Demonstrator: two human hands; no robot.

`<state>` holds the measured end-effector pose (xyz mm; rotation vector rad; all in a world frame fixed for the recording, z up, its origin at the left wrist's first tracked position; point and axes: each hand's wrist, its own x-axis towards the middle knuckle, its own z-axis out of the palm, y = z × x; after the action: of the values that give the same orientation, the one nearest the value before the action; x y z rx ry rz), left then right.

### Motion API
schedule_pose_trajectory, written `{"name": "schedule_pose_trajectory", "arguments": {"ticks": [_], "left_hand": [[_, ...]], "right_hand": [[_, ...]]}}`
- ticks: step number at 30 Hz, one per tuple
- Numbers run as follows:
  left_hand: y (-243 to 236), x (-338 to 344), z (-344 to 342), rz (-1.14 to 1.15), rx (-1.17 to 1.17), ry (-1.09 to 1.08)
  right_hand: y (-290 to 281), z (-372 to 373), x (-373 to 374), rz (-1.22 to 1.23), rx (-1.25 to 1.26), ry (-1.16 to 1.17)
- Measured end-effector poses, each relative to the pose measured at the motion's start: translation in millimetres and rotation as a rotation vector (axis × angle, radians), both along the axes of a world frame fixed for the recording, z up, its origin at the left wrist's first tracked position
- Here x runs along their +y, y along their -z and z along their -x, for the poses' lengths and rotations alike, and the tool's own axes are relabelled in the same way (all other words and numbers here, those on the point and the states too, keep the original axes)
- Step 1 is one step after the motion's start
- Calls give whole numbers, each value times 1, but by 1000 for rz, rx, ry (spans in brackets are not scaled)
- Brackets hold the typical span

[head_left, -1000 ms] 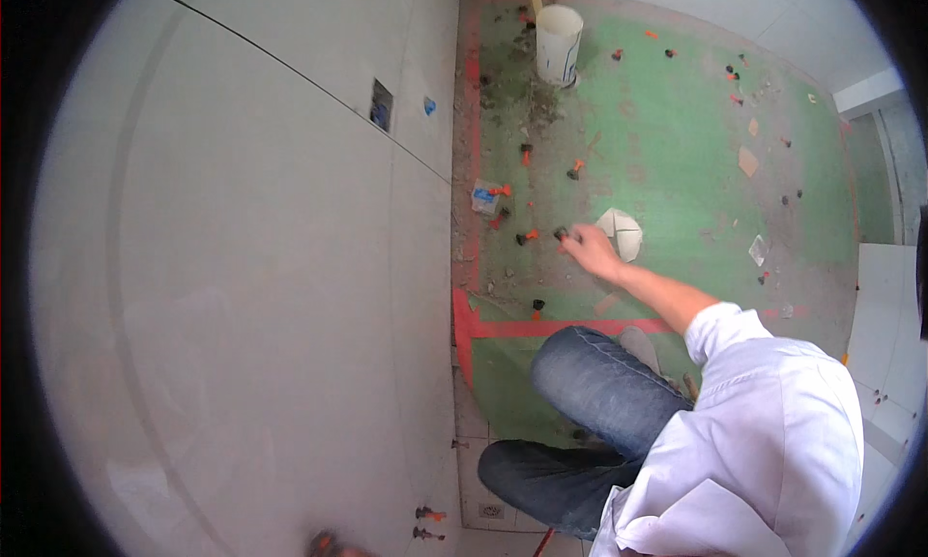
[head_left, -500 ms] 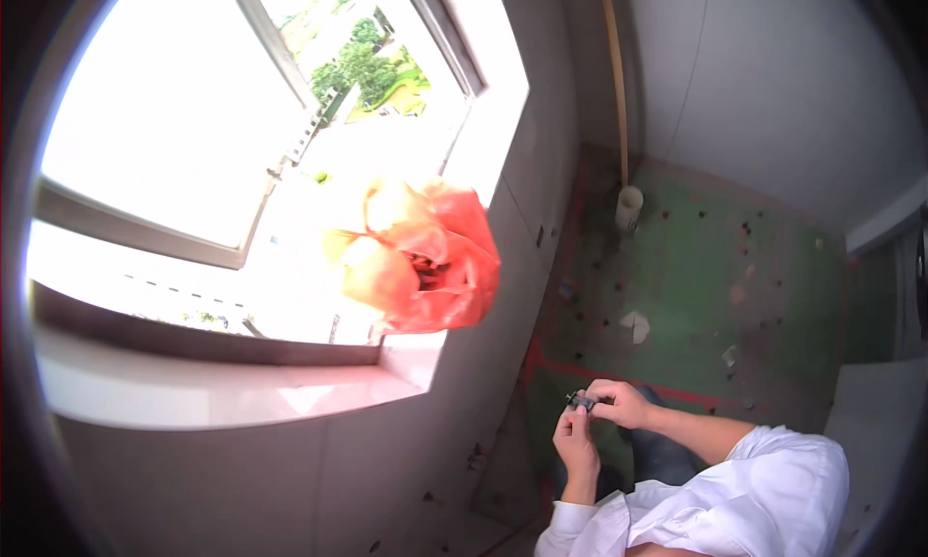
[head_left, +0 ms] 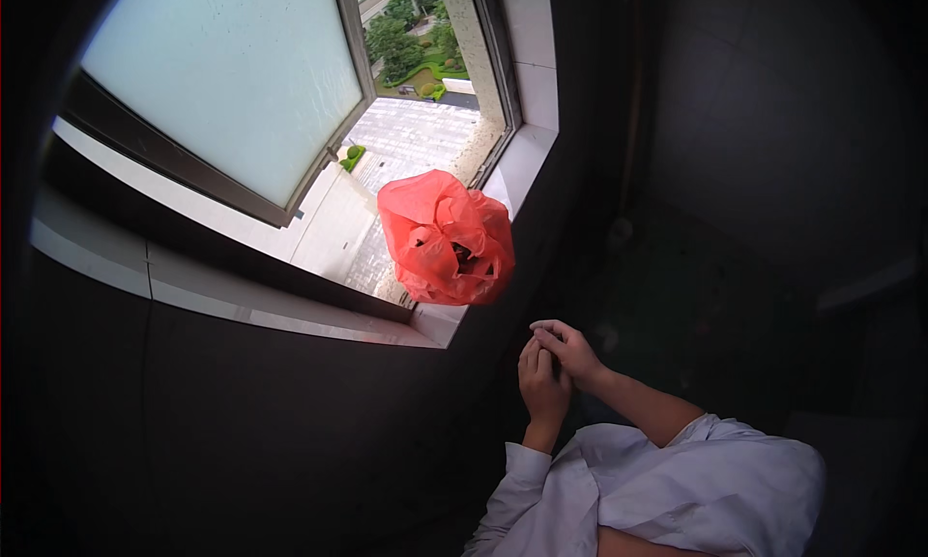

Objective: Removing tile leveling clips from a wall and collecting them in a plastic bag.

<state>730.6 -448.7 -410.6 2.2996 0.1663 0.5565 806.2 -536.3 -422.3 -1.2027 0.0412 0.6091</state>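
Observation:
Both hands meet below a crumpled red plastic bag (head_left: 447, 233), which sits on the corner of the tiled window sill (head_left: 525, 156) with dark contents showing through its gaps. My right hand (head_left: 572, 356) has bent fingers pressed over the fingertips of my left hand (head_left: 544, 388), whose fingers are closed too. Whatever lies between them is mostly hidden and too dark to make out. The hands are apart from the bag.
An open window with a frosted sash (head_left: 222, 102) shows trees and paving far below. Dark tiled walls (head_left: 242, 412) surround it. At right, in shadow, are a dim green floor (head_left: 706, 286), a pale cylinder (head_left: 621, 233) and an upright pole (head_left: 635, 102).
My view has swung up from the floor to the window. My right hand left the floor with a small dark piece, joined my left hand, and both have risen, their fingers now covering it.

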Motion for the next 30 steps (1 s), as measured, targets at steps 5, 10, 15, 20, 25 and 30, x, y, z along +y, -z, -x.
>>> {"name": "schedule_pose_trajectory", "arguments": {"ticks": [5, 10, 15, 20, 25, 30], "left_hand": [[-63, 41, -63, 148, -22, 73], [-42, 147, -165, -395, 36, -452], [-11, 193, -210, -675, 320, -553], [-8, 186, -191, -141, -1, -791], [-6, 172, -175, 728, -422, -917], [-23, 159, -168, 834, -429, -741]], "right_hand": [[-14, -105, 9, -168, -5, -63], [-56, -198, 70, -240, 79, -343], [-60, -213, 122, -236, 111, -572], [-41, -253, 124, -53, -49, -423], [-51, -250, 197, 24, -528, -550], [-32, -262, 199, 409, -1177, -412]]}}
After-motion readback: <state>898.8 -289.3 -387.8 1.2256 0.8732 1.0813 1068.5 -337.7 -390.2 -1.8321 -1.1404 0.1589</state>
